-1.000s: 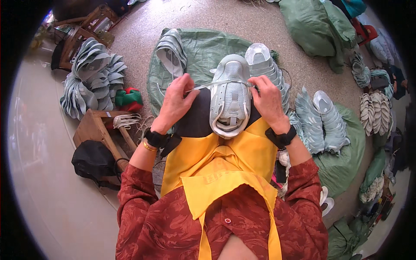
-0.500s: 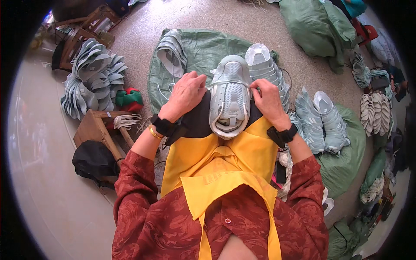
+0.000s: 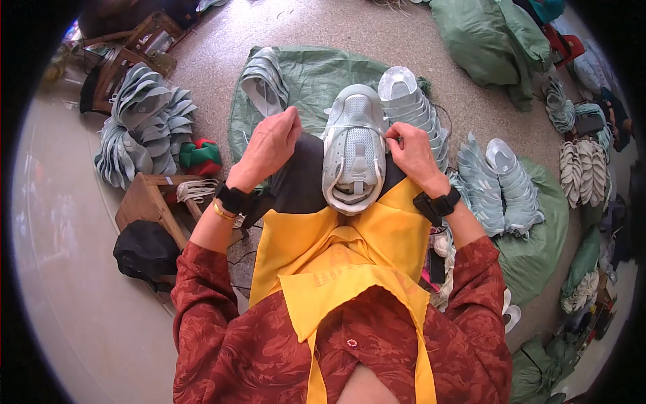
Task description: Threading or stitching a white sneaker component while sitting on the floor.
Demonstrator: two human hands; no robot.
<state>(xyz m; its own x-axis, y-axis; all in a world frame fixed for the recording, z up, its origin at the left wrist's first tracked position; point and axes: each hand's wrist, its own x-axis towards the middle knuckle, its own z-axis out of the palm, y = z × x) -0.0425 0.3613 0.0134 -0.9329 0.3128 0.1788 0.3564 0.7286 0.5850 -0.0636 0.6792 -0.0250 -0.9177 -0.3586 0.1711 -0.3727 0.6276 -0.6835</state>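
Note:
A pale grey-green shoe upper rests on my lap, its rounded toe pointing away from me. A thin pale cord crosses it and runs out from its left side to my left hand. That hand is closed on the cord, beside the upper and above my dark-covered knee. Against the upper's right edge, my right hand has thumb and forefinger pinched together. What sits inside this pinch is hidden, though it lies in line with the cord.
Nested shoe uppers lie on a green sheet ahead: one bundle left, another stack right. More stacks rest on green cloth at right. A wooden stool and a pile of grey pieces are at left.
My left hand has moved left, away from the upper, with the cord stretched out straighter behind it. My right hand has stayed almost in place at the upper's right edge.

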